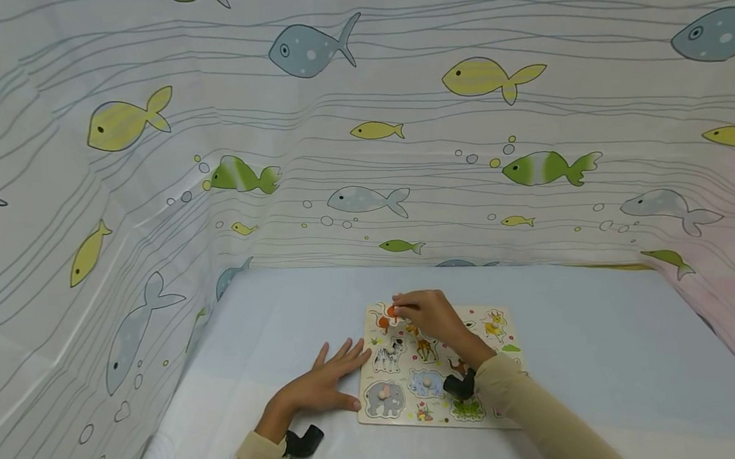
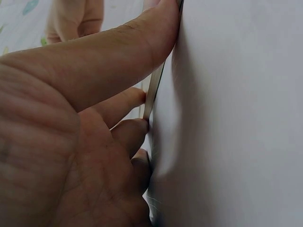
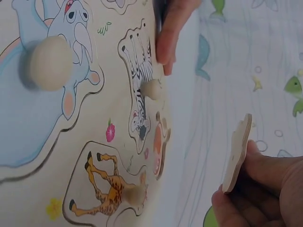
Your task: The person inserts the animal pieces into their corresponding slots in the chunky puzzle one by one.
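Observation:
A wooden knob puzzle board [image 1: 455,425] with animal pictures lies on the table. Over its far left corner, my right hand [image 1: 432,317] pinches a thin wooden puzzle piece [image 3: 239,153] between thumb and fingers. Its bare wood side and wavy edge show in the right wrist view, clear of the board; its picture is hidden there. My left hand [image 1: 323,385] lies at the board's left side with fingers spread, fingertips and thumb right at the edge. Near the right hand sit the giraffe piece [image 1: 422,347] and the zebra piece [image 1: 388,356], both with knobs.
An elephant piece [image 1: 384,400] and a light-blue animal piece [image 1: 426,383] sit along the board's near side. A deer picture [image 1: 495,325] is at the far right. Fish-patterned cloth [image 1: 367,222] walls the table [image 1: 602,341] at the back and sides.

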Tool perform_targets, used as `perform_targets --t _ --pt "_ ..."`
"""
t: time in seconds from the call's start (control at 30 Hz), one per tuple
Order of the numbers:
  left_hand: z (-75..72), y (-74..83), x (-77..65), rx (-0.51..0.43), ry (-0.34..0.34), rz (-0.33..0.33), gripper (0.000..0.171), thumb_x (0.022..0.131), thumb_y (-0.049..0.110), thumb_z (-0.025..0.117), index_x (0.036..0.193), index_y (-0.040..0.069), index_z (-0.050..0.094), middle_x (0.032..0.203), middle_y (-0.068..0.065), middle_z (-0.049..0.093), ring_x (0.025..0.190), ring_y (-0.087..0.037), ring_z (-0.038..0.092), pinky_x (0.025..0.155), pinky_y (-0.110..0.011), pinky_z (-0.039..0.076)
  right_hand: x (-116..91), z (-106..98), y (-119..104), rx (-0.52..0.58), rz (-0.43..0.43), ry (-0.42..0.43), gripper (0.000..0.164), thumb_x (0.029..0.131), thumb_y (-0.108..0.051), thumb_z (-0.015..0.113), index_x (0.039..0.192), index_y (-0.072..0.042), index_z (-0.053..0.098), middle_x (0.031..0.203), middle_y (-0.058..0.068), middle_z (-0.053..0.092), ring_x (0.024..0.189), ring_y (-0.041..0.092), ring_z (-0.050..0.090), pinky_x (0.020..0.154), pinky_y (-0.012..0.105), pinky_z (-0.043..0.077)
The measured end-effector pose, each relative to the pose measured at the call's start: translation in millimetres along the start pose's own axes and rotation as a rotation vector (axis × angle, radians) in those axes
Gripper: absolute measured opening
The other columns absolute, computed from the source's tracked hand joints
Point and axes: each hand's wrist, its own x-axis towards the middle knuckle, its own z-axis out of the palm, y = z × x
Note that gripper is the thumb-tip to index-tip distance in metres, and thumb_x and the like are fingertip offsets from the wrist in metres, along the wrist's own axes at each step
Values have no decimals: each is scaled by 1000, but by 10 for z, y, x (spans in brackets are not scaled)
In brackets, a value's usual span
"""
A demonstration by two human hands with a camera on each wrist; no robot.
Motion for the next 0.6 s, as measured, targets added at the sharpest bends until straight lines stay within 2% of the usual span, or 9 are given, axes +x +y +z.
perform_targets --t 0.17,0.23,0.47,0.6 --pt "-3 4 0 -8 -2 18 96 82 38 77 159 12 26 169 -10 9 156 -36 -1 119 -64 -17 32 116 45 21 4 -3 27 93 -15 69 116 -3 74 123 15 71 102 26 73 80 31 62" --pt "-8 10 -4 -10 -5 20 96 82 38 77 159 13 25 169 -9 9 156 -35 -2 119 -64 -18 46 164 64 24 9 -8 27 93 -14 68 116 -2 74 123 15 71 101 27 74 80 31 62" --pt "-15 9 5 -5 -9 15 96 83 37 77 159 13 24 169 -9 8 156 -35 -2 119 -64 -18 78 274 42 33 109 -37 32 94 -19 68 122 -4 72 125 14 71 106 26 72 82 34 62" --pt "-15 8 7 -4 -7 9 96 83 38 77 159 14 25 169 -9 8 157 -34 -2 119 -64 -18 91 334 43 36 113 -37 31 94 -20 68 121 -6 72 124 12 72 103 24 73 80 31 61"
